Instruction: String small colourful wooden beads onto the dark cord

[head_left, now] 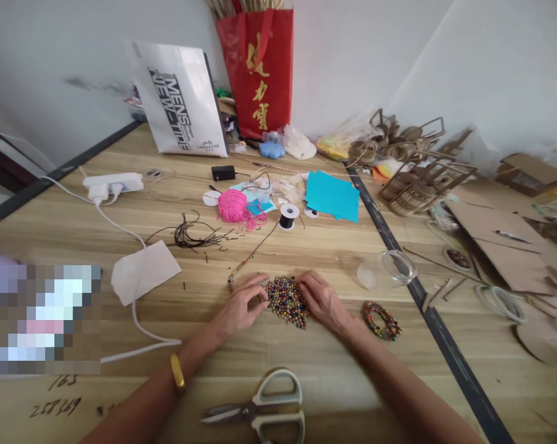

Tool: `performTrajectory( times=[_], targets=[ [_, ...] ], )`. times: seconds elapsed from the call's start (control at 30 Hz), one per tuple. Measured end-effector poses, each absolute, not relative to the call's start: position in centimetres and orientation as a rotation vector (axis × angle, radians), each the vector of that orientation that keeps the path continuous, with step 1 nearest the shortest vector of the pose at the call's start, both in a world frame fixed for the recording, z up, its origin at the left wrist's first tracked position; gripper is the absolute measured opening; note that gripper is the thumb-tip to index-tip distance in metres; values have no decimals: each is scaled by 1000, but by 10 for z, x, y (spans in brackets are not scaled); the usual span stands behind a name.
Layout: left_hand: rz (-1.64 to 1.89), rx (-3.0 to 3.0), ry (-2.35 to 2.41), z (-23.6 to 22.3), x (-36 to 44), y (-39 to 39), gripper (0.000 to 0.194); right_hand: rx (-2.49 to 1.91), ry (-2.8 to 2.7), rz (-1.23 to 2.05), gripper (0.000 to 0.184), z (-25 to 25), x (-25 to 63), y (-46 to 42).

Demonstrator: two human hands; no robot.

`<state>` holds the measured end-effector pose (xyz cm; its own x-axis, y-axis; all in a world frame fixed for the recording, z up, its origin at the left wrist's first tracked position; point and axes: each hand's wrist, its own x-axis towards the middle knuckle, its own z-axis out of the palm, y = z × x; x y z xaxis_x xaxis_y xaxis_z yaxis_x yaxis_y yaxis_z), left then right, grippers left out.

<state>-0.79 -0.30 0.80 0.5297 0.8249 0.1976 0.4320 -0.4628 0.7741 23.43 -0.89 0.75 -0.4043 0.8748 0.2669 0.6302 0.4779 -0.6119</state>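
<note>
A heap of small multicoloured round beads (285,301) lies on the wooden table between my hands. At its left edge is my left hand (241,306), thumb and forefinger curled together. A dark cord strung with beads (236,271) runs down from a spool of black cord (288,217) and goes under this hand, which appears to hold it; its end is hidden. My right hand (322,299) rests at the heap's right edge with bent fingers touching the beads; whether a bead is between the fingertips is hidden. A coiled bead bracelet (381,320) lies right of it.
Scissors (253,410) lie close in front of me. A clear plastic cup (387,270) lies on its side at right. Behind are pink yarn (233,205), black cord pieces (195,234) and blue sheets (333,195). A white cable (137,308) crosses the left side.
</note>
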Motion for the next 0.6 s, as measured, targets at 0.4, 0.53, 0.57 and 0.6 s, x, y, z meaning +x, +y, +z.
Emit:
performTrajectory(
  times=[0.4, 0.53, 0.57, 0.6],
  targets=[
    [690, 2182, 973, 9, -4, -7, 13, -1019, -2374, 736, 53, 3, 215, 3],
    [658, 2224, 971, 10, -3, -10, 14, -923, -2463, 709, 61, 3, 213, 3],
    [654, 2236, 974, 10, -2, -11, 14, -911, -2478, 702, 62, 2, 213, 2],
    [650, 2247, 977, 9, -2, -11, 14, -902, -2490, 697, 64, 2, 213, 2]
  ],
)
